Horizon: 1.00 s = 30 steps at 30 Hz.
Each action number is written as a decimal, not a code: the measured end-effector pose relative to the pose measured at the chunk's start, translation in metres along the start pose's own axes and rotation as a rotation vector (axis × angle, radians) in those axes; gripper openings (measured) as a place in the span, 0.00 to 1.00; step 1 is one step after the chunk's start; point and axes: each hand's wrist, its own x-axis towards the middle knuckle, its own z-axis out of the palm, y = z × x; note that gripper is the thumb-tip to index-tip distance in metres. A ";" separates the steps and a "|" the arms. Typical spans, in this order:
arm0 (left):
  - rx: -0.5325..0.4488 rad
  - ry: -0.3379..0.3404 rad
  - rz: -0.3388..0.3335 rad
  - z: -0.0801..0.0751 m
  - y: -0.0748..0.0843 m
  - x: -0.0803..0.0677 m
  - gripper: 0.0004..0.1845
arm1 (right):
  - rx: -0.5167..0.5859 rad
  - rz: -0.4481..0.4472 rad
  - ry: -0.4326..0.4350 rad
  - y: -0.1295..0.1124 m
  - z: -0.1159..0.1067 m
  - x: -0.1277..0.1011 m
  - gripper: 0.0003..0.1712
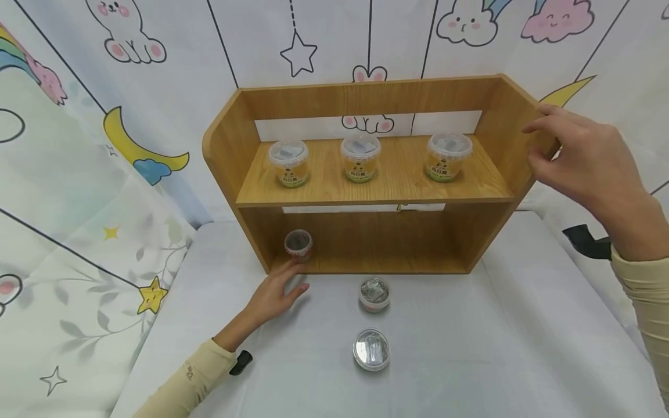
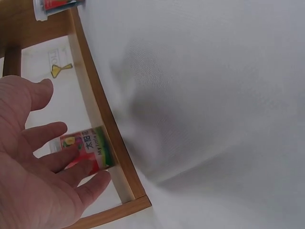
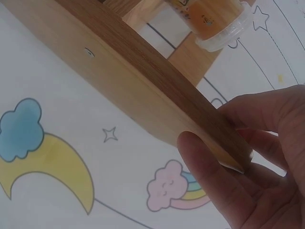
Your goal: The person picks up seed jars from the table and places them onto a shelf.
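A small clear cup (image 1: 299, 244) with a red and green label (image 2: 101, 150) stands at the left end of the wooden shelf's lower level. My left hand (image 1: 274, 293) reaches to it with spread, relaxed fingers, the fingertips right at the cup's front. In the left wrist view, the fingers (image 2: 62, 160) overlap the label without closing round it. At the shelf's other side, my right hand (image 1: 590, 154) grips the upper edge of the right side panel (image 3: 143, 86), thumb on one face and fingers on the other. The wooden shelf (image 1: 376, 100) has two levels.
Three lidded cups with yellow labels, a left one (image 1: 290, 171), a middle one (image 1: 360, 165) and a right one (image 1: 446, 165), stand on the upper level. Two silver-topped cups, one nearer the shelf (image 1: 374, 295) and one farther forward (image 1: 371, 350), sit on the white tablecloth (image 1: 444, 348).
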 end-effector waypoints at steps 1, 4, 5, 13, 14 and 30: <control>0.010 -0.001 -0.006 -0.001 0.001 0.000 0.26 | 0.000 -0.005 0.004 0.000 0.000 0.000 0.18; 0.017 -0.006 -0.008 -0.002 0.004 0.000 0.26 | -0.005 -0.014 0.016 0.001 -0.001 0.002 0.18; 0.017 -0.007 -0.004 -0.003 0.005 0.001 0.26 | -0.005 -0.015 0.018 0.001 -0.001 0.002 0.18; 0.024 -0.053 0.000 -0.004 0.015 -0.002 0.30 | 0.001 0.003 -0.002 0.000 -0.004 0.003 0.19; 0.024 -0.058 -0.002 -0.004 0.017 -0.002 0.31 | 0.002 0.009 -0.008 0.000 -0.004 0.003 0.19; -0.097 -0.079 0.082 0.000 0.037 -0.008 0.29 | 0.011 0.020 -0.022 -0.001 -0.003 0.002 0.18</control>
